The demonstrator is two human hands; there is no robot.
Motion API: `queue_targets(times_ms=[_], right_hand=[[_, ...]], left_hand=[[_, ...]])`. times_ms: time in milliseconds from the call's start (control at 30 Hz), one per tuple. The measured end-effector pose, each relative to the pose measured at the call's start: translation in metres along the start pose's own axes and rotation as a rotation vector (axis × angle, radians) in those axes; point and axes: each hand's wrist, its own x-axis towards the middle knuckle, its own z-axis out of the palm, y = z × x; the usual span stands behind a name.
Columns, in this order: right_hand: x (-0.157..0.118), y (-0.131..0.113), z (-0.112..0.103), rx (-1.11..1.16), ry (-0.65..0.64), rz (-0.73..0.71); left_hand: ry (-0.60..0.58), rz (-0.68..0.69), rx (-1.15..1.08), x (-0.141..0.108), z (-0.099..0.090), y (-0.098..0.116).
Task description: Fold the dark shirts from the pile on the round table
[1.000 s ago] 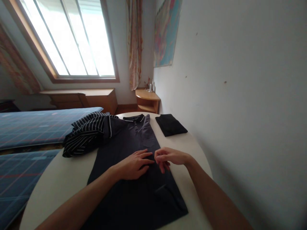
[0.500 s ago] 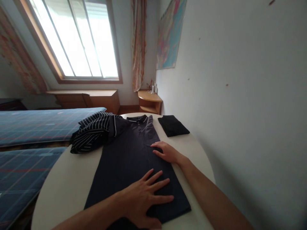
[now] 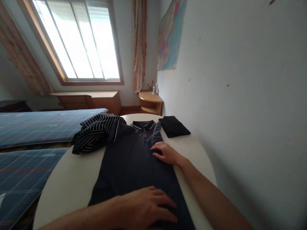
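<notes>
A dark navy polo shirt [image 3: 129,163] lies front up on the round white table [image 3: 64,188], its black collar with a white edge at the far end. Across the shirt's lower part reaches my left hand [image 3: 151,207], fingers apart and slightly bent, holding nothing. My right hand [image 3: 166,152] rests on the shirt's right side below the sleeve, fingers a little spread and nothing in them. The shirt's left sleeve touches a bunched black-and-white striped garment [image 3: 93,132]. Beyond the right sleeve is a folded black cloth [image 3: 175,126]. The shirt's bottom hem is out of view.
Beds with blue plaid covers [image 3: 48,126] stand left of the table. A white wall [image 3: 251,111] runs close along the right side. Behind are a wooden desk [image 3: 105,95] and a corner shelf [image 3: 150,96] under the window.
The shirt has slid toward me, its collar now nearer and away from the table's far edge. My left hand has come closer with its fingers less spread. My right hand has hardly moved.
</notes>
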Motion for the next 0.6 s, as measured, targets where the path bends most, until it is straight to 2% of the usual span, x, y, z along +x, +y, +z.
queue_targets(times_ms=[67,133,200,267,367,467,533,600], right_hand=[[0.0,0.002,0.001,0.038,-0.01,0.006],[0.0,0.005,0.002,0.082,0.0,0.008],[0.0,0.008,0.002,0.114,0.015,0.01],[0.001,0.008,0.0,0.114,0.017,0.027],[0.002,0.002,-0.007,0.082,0.002,0.086],[0.003,-0.003,-0.013,0.151,-0.042,0.146],[0.005,-0.003,-0.014,0.23,-0.075,0.168],[0.008,0.001,-0.015,0.265,-0.08,0.187]], left_hand=[[0.084,-0.101,0.056,0.005,-0.017,-0.016],[0.113,-0.191,0.148,0.008,-0.024,-0.036],[0.091,-0.25,0.198,0.007,-0.022,-0.054],[0.057,-0.278,0.206,0.005,-0.016,-0.062],[0.017,-0.265,0.176,0.0,-0.009,-0.055],[-0.025,-0.233,0.14,0.0,-0.011,-0.04],[-0.003,-0.222,0.129,0.003,-0.018,-0.038],[0.064,-0.233,0.151,0.008,-0.024,-0.045]])
